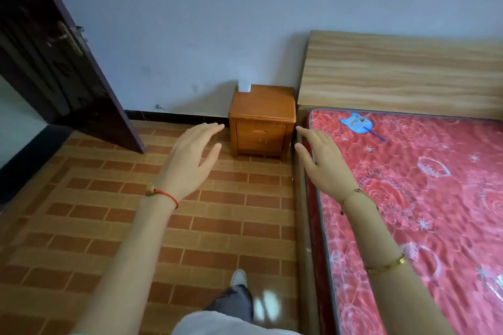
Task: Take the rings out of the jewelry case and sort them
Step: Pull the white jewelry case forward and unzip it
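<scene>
With no jewelry case or rings anywhere in the head view, risk of searching the wrong spot, perhaps the small wooden nightstand with its drawer closed. Left hand and right hand: grip slack, fingers straight, holding nothing, raised toward nightstand beside the bed. Look of case and rings: cannot tell, unseen.

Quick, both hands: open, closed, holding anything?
Left hand: open, fingers straight, holding nothing.
Right hand: open, fingers straight, holding nothing.
</scene>
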A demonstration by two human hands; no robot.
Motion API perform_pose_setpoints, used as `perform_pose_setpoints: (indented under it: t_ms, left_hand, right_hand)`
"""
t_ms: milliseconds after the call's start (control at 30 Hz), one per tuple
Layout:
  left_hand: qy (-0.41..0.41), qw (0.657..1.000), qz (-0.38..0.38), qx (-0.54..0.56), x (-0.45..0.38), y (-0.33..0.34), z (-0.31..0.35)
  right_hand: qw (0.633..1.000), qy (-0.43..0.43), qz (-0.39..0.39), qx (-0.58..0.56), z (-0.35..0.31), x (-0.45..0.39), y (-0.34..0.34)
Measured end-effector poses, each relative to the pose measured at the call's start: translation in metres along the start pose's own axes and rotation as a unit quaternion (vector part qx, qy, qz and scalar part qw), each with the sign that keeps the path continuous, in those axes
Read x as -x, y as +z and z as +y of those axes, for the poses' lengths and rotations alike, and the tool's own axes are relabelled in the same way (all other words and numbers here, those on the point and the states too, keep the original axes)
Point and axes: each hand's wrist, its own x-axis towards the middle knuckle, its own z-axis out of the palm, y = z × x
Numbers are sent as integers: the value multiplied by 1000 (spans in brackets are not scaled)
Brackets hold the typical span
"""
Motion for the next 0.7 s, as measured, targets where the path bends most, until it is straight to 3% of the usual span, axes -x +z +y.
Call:
perform_pose_setpoints:
  t_ms: [300, 700]
  left_hand:
    - [28, 999, -2, -36, -144, 1, -59]
    - [32, 998, -38, -29, -272, 52, -118]
  right_hand:
    - [999, 36, -3, -9, 30, -137, 30]
    - [996, 77, -28, -24, 85, -256, 75]
